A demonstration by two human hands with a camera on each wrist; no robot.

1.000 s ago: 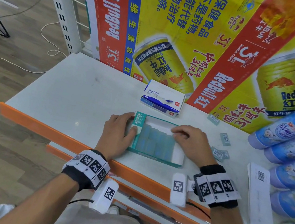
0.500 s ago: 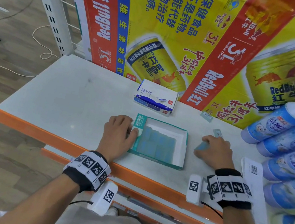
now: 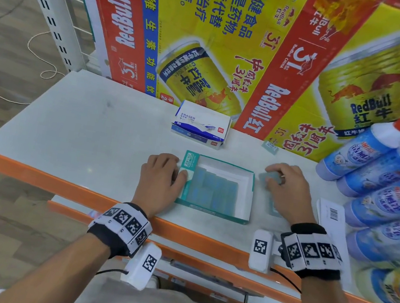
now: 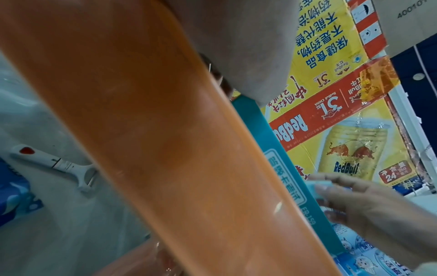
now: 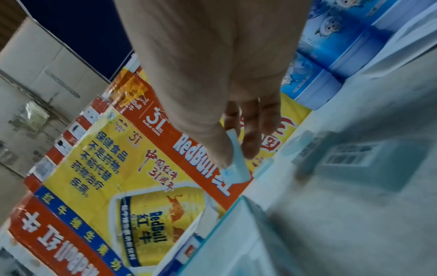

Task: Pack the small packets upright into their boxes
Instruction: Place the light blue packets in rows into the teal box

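An open teal box (image 3: 212, 213) lies near the shelf's front edge, with several blue packets (image 3: 213, 189) standing in its left part. My left hand (image 3: 179, 171) grips the box's left flap, thumb on top. My right hand (image 3: 278, 173) hovers just right of the box and pinches one light-blue packet (image 3: 269, 178) between thumb and fingers. In the right wrist view that packet (image 5: 237, 164) sits in the right hand (image 5: 232, 142). Another packet (image 3: 275, 210) lies on the shelf under the right palm, and a loose one (image 3: 270, 146) lies at the back.
A white and blue eraser box (image 3: 201, 124) sits behind the teal box. Printed drink cartons (image 3: 240, 38) wall off the back. Blue cleaner bottles (image 3: 388, 184) are stacked at the right, beside a barcoded paper (image 3: 332, 214). The orange shelf edge (image 3: 54, 183) runs along the front.
My right hand left the box, went right to the loose packets, took one, and has come back beside the box's right wall. The left hand stayed on the flap.
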